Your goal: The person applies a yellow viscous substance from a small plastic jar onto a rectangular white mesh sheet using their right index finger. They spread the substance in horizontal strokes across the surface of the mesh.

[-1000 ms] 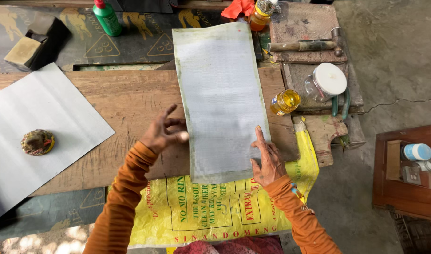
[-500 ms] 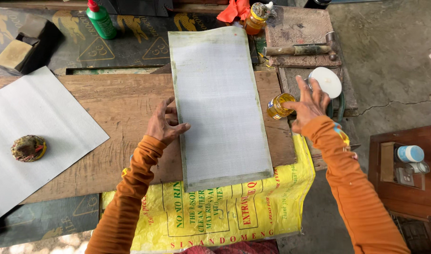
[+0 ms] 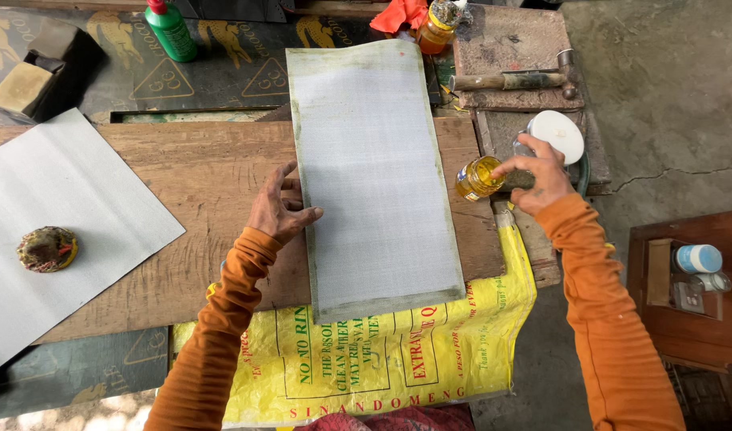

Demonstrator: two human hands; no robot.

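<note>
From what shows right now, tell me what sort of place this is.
Probably a small craft workshop set up on rough ground. A hammer lies on a worn block, a grey mesh sheet is spread over a plank bench, and the right hand reaches a small jar of yellow liquid.

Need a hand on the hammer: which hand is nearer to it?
Right. The right hand is at the yellow jar, just below the hammer; the left hand rests on the grey sheet's far edge.
</note>
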